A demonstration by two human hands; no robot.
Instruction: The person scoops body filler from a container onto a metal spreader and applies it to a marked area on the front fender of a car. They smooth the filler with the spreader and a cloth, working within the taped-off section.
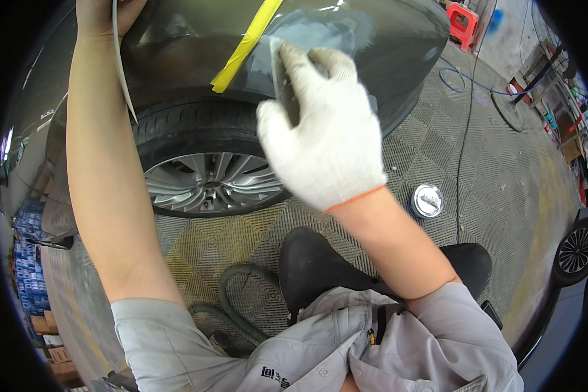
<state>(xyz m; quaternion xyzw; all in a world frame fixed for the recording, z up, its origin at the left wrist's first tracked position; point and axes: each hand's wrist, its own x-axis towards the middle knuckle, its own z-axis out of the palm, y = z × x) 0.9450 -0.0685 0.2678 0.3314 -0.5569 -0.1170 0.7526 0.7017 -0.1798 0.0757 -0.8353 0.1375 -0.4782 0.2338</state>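
Note:
My bare left hand (110, 16), cut off at the top edge, grips a thin pale board (124, 85) seen nearly edge-on. My right hand (317, 127), in a white knitted glove with orange cuff, holds a flat translucent scraper (281, 81) against a pale filler patch (340, 32) on the dark olive car panel (176, 46). Yellow tape (245, 46) runs diagonally left of the patch. Below is the wheel (212, 183) with its black tyre and silver rim.
A round tin (427, 200) stands on the grated floor (496, 196). A hose (238, 294) lies beside a black seat (307, 261) under me. A red stool (462, 25), cables and cluttered shelving (562, 104) are at right, stacked blue packs (31, 274) left, another car's wheel (573, 248) far right.

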